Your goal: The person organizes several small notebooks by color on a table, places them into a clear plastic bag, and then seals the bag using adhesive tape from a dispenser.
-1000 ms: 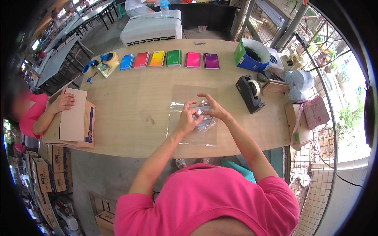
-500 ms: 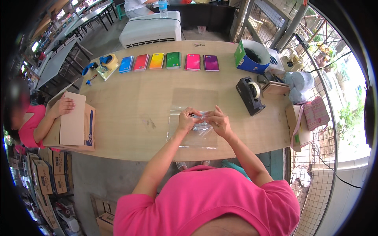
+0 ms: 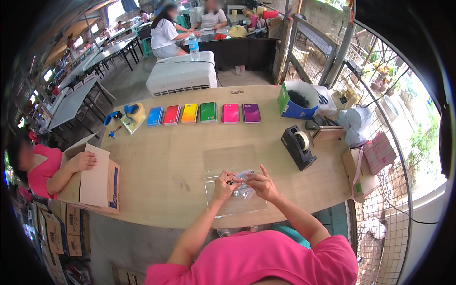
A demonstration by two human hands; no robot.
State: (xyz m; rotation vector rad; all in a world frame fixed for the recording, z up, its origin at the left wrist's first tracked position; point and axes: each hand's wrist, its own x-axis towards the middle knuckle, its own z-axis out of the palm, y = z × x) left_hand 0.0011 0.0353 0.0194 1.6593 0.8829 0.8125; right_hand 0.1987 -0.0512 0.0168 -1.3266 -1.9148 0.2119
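My left hand (image 3: 224, 186) and my right hand (image 3: 262, 185) meet over the near middle of the table, fingers closed in pinches. Between them is a small bunched piece of clear plastic (image 3: 245, 174), gripped from both sides. A small dark thing shows at the left fingertips, too small to name. The right index finger points up, away from the pinch. Under the hands, clear plastic bags (image 3: 228, 207) lie flat on the table (image 3: 156, 156). Farther off stands a row of small notebooks, among them a green one (image 3: 208, 112) and a purple one (image 3: 251, 113).
A black tape dispenser (image 3: 298, 148) stands to the right, with a blue-green box (image 3: 298, 99) behind it. At the left, a co-worker's hand (image 3: 85, 161) rests on an open cardboard box (image 3: 95, 178). Tape rolls (image 3: 135, 113) lie at the far left corner.
The view has tilted upward, so the table sits lower and more of the room shows. Both hands keep their pinch; the plastic between them now shows as a short strip pointing away.
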